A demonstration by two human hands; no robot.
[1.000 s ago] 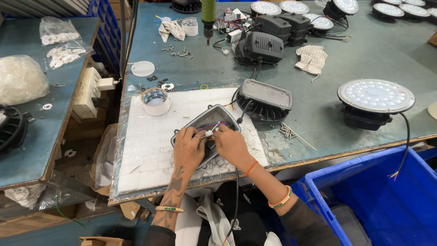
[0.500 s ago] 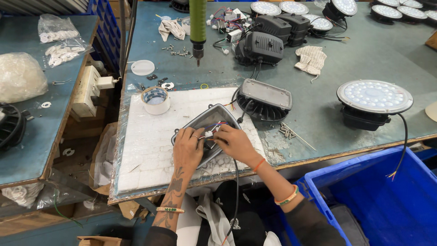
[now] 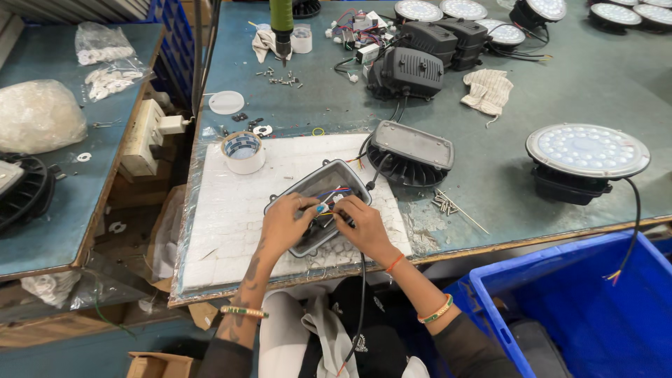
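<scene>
An open grey metal driver housing (image 3: 329, 179) lies tilted on a white foam pad (image 3: 231, 210), with red, blue and yellow wires inside. My left hand (image 3: 285, 222) and my right hand (image 3: 360, 222) are both over the housing's near half, fingertips pinching the coloured wires between them. A black cable runs from the housing toward a ribbed black lamp body (image 3: 409, 152) just behind it. A second black cable hangs down from under my right hand.
A tape roll (image 3: 243, 152) stands on the pad's far left corner. Loose screws (image 3: 443, 204) lie right of the pad. A round LED lamp (image 3: 586, 155) sits at right, more lamps and black housings (image 3: 409, 70) at the back. A green hanging screwdriver (image 3: 281, 24), a glove (image 3: 488, 89), a blue crate (image 3: 581, 315).
The hanging green screwdriver has drifted right across the top of the view. My hands stay on the wires in the housing with only small finger movements.
</scene>
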